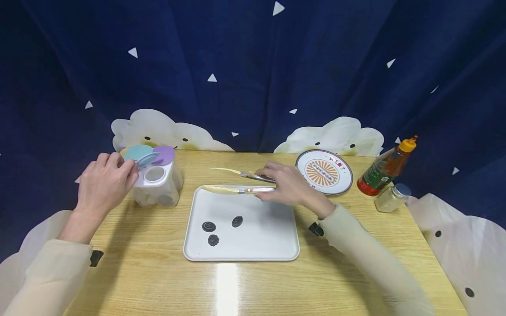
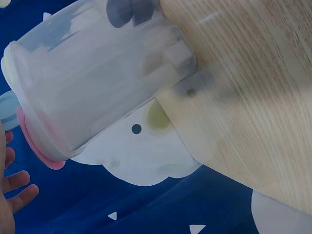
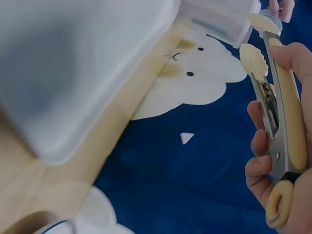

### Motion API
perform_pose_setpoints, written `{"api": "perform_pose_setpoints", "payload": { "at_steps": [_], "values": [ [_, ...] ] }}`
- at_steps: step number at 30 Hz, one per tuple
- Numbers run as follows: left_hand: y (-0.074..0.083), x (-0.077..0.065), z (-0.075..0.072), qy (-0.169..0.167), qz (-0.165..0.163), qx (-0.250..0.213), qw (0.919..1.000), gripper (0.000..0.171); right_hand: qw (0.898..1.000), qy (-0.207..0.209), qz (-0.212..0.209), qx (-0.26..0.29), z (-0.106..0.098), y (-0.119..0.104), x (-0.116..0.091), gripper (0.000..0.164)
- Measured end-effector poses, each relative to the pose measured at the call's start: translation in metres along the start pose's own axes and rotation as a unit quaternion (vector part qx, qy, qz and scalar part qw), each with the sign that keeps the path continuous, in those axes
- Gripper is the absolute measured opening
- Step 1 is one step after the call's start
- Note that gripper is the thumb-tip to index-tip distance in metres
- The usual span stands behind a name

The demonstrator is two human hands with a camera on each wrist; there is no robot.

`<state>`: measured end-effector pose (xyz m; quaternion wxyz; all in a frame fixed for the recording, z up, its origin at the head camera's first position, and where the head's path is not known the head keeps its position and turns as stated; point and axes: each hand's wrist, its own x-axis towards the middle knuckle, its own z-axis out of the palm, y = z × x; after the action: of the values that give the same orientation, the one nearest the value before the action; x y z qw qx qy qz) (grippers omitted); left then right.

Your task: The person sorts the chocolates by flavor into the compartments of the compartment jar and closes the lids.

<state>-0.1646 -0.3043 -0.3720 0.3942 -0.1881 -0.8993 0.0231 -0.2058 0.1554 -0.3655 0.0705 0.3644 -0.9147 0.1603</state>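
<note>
My left hand (image 1: 106, 182) is at a clear plastic container (image 1: 160, 191) with several coloured flip lids, its fingers curled at the raised light blue lid (image 1: 147, 159), which they seem to pinch. Beside that lid a round opening shows in the white top. Pale and dark pieces lie inside the container, too blurred to name. My right hand (image 1: 286, 182) grips a pair of tongs (image 3: 285, 107) with cream tips and metal arms. The tongs' tips are spread apart, pointing left above the far edge of a white tray (image 1: 253, 239). Three dark moulded pieces (image 1: 208, 226) lie on the tray.
A patterned plate (image 1: 324, 172) stands behind my right hand. To its right are a red sauce bottle (image 1: 383, 171) with a yellow cap and a small jar (image 1: 391, 198) with a grey lid. A dark blue curtain (image 1: 253, 66) hangs behind the wooden table (image 1: 158, 272).
</note>
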Motion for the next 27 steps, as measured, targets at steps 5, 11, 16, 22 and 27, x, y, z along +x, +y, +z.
{"api": "perform_pose_setpoints", "payload": {
  "at_steps": [5,11,16,22,27],
  "values": [
    [0.000,0.000,0.000,-0.003,-0.001,0.000,1.0000,0.036,1.000,0.001,0.004,-0.011,0.004,0.012,-0.027,0.056],
    [0.000,0.000,0.001,0.006,0.001,-0.002,1.0000,0.036,1.000,-0.011,0.001,-0.015,0.010,0.018,-0.057,0.053],
    [0.000,0.000,0.001,0.016,0.001,-0.002,0.9999,0.037,0.999,-0.024,-0.016,-0.018,0.018,0.019,-0.078,0.050],
    [0.000,0.000,0.001,0.017,0.002,-0.001,0.9999,0.037,0.999,-0.033,-0.026,-0.022,0.030,0.017,-0.092,0.047],
    [-0.001,0.000,0.001,0.013,0.003,-0.001,0.9999,0.037,0.999,-0.037,-0.022,-0.021,0.037,0.019,-0.097,0.046]
  ]
}}
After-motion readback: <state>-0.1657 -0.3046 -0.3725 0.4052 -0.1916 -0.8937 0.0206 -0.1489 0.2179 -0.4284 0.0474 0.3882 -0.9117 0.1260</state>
